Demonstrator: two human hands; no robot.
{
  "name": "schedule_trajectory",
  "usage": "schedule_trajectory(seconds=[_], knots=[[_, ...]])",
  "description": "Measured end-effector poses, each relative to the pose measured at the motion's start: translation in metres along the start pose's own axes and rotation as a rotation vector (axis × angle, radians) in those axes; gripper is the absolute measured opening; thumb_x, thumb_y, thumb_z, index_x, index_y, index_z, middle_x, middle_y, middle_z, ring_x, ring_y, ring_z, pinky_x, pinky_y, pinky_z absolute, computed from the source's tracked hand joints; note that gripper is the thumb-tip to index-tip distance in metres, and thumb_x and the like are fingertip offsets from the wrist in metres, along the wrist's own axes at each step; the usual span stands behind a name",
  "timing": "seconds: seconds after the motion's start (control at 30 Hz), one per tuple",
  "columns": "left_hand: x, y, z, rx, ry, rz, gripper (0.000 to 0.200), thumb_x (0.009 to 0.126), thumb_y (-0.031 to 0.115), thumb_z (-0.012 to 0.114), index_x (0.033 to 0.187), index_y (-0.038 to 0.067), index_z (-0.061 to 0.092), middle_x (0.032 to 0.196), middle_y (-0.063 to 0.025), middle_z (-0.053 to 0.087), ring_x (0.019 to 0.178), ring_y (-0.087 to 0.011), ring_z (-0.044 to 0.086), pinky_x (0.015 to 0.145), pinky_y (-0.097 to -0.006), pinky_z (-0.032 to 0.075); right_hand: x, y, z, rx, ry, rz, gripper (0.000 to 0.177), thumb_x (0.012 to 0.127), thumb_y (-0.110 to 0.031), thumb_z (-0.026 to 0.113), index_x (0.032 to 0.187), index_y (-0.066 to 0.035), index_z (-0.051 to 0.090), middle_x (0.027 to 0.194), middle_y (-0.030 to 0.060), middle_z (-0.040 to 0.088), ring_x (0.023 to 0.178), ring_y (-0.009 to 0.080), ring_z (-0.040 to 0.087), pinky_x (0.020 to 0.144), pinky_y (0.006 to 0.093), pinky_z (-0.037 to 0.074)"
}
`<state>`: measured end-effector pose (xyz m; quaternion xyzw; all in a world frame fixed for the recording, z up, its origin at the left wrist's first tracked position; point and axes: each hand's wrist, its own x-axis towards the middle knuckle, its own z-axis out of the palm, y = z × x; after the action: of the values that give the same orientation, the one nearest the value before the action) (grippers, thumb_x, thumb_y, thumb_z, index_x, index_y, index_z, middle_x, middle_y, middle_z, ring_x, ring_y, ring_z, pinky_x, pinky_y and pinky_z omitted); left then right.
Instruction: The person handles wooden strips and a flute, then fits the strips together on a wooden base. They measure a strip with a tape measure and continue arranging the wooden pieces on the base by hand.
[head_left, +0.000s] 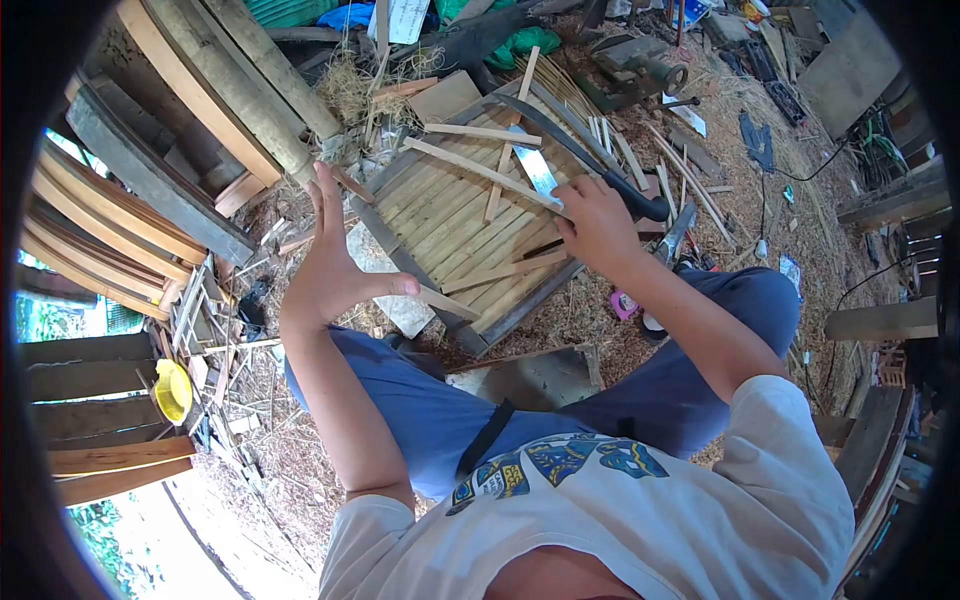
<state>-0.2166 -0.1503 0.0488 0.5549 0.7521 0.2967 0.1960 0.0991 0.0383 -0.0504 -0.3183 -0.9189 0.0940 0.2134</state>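
My left hand (338, 265) is raised beside a low slatted bamboo platform (420, 215). Its fingers point up, the thumb stands out sideways, and nothing is in it. Over the platform's right side, my right hand (602, 222) has its fingers closed at the near end of a long thin wooden strip (470, 168). A shiny flat metal blade (534, 165) reaches up to the same fingers, which hide its near end. Just beyond lies a dark curved blade with a black handle (640, 200). Other strips (510, 270) rest on the platform.
Long planks (165, 185) stand at the left, near a yellow bowl (173, 391). A flat board (530, 376) lies between my legs. A small pink item (624, 304) and another blade (680, 228) are at the right. Wood scraps and shavings cover the ground.
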Motion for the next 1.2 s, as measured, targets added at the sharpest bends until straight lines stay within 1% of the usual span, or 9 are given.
schedule_trajectory(seconds=[0.1, 0.23, 0.37, 0.53, 0.63, 0.77, 0.8, 0.9, 1.2], knots=[[0.001, -0.004, -0.003, 0.005, -0.034, 0.005, 0.188, 0.031, 0.068, 0.099, 0.166, 0.014, -0.020, 0.174, -0.0278, -0.007, 0.162, -0.0351, 0.002, 0.128, -0.0488, 0.026, -0.003, 0.013, 0.009, 0.000, -0.067, 0.095, 0.020, 0.086, -0.008, 0.072, 0.105, -0.003, 0.069, 0.103, 0.0167, 0.065, 0.102, 0.0390, 0.064, 0.089, 0.0501, 0.052], [0.002, -0.008, -0.003, 0.011, -0.022, 0.043, 0.189, 0.031, 0.068, 0.100, 0.165, 0.012, -0.022, 0.174, -0.0275, -0.007, 0.163, -0.0339, 0.000, 0.128, -0.0482, 0.025, -0.004, 0.024, 0.024, 0.077, -0.127, 0.130, 0.016, 0.087, -0.004, 0.069, 0.103, -0.002, 0.070, 0.101, 0.0177, 0.066, 0.099, 0.0417, 0.065, 0.087, 0.0513, 0.053], [0.003, -0.007, -0.003, 0.039, -0.011, 0.055, 0.190, 0.031, 0.067, 0.100, 0.165, 0.011, -0.022, 0.174, -0.0269, -0.006, 0.163, -0.0337, 0.000, 0.129, -0.0481, 0.025, -0.001, 0.028, 0.019, 0.024, -0.084, 0.127, 0.014, 0.088, -0.002, 0.067, 0.102, -0.002, 0.069, 0.099, 0.0176, 0.066, 0.101, 0.0417, 0.065, 0.088, 0.0509, 0.053], [0.002, 0.001, -0.006, 0.024, -0.027, -0.002, 0.190, 0.030, 0.067, 0.100, 0.165, 0.011, -0.021, 0.175, -0.0256, -0.004, 0.163, -0.0345, 0.005, 0.129, -0.0480, 0.024, 0.016, 0.037, -0.031, -0.077, -0.062, 0.103, 0.016, 0.087, 0.000, 0.067, 0.103, -0.004, 0.069, 0.103, 0.0167, 0.066, 0.103, 0.0413, 0.065, 0.090, 0.0500, 0.053], [0.002, 0.002, -0.007, 0.014, -0.007, -0.006, 0.190, 0.027, 0.069, 0.098, 0.166, 0.013, -0.018, 0.175, -0.0239, -0.002, 0.163, -0.0346, 0.007, 0.130, -0.0482, 0.022, 0.035, 0.071, -0.066, -0.092, -0.163, -0.042, 0.031, 0.079, 0.007, 0.064, 0.108, -0.005, 0.067, 0.110, 0.0165, 0.064, 0.110, 0.0409, 0.063, 0.093, 0.0491, 0.052], [0.004, 0.001, -0.007, 0.020, -0.042, -0.005, 0.188, 0.032, 0.065, 0.101, 0.166, 0.011, -0.020, 0.174, -0.0270, -0.001, 0.163, -0.0350, 0.009, 0.129, -0.0480, 0.025, 0.045, 0.098, -0.096, -0.231, -0.265, -0.236, 0.035, 0.078, 0.009, 0.063, 0.110, -0.006, 0.066, 0.111, 0.0146, 0.062, 0.114, 0.0385, 0.062, 0.095, 0.0477, 0.053], [0.005, 0.001, -0.006, 0.032, -0.052, -0.006, 0.188, 0.034, 0.063, 0.102, 0.165, 0.010, -0.021, 0.174, -0.0284, -0.002, 0.162, -0.0351, 0.009, 0.129, -0.0481, 0.026, 0.042, 0.100, -0.098, -0.247, -0.286, -0.244, 0.035, 0.078, 0.009, 0.063, 0.110, -0.006, 0.067, 0.111, 0.0142, 0.062, 0.114, 0.0377, 0.062, 0.094, 0.0474, 0.053], [0.004, -0.004, -0.001, -0.010, 0.008, 0.016, 0.188, 0.029, 0.070, 0.098, 0.167, 0.014, -0.017, 0.175, -0.0260, 0.000, 0.163, -0.0335, 0.008, 0.129, -0.0474, 0.023, 0.036, 0.107, -0.089, -0.251, -0.315, -0.269, 0.035, 0.079, 0.008, 0.064, 0.110, -0.007, 0.067, 0.111, 0.0130, 0.062, 0.116, 0.0352, 0.061, 0.094, 0.0463, 0.054], [0.004, 0.005, 0.003, 0.004, -0.025, 0.009, 0.188, 0.028, 0.075, 0.094, 0.167, 0.013, -0.016, 0.175, -0.0260, 0.001, 0.163, -0.0333, 0.004, 0.131, -0.0466, 0.016, 0.035, 0.110, -0.054, -0.251, -0.336, -0.303, 0.031, 0.082, 0.004, 0.063, 0.110, -0.009, 0.069, 0.113, 0.0097, 0.062, 0.116, 0.0313, 0.062, 0.092, 0.0441, 0.056]])
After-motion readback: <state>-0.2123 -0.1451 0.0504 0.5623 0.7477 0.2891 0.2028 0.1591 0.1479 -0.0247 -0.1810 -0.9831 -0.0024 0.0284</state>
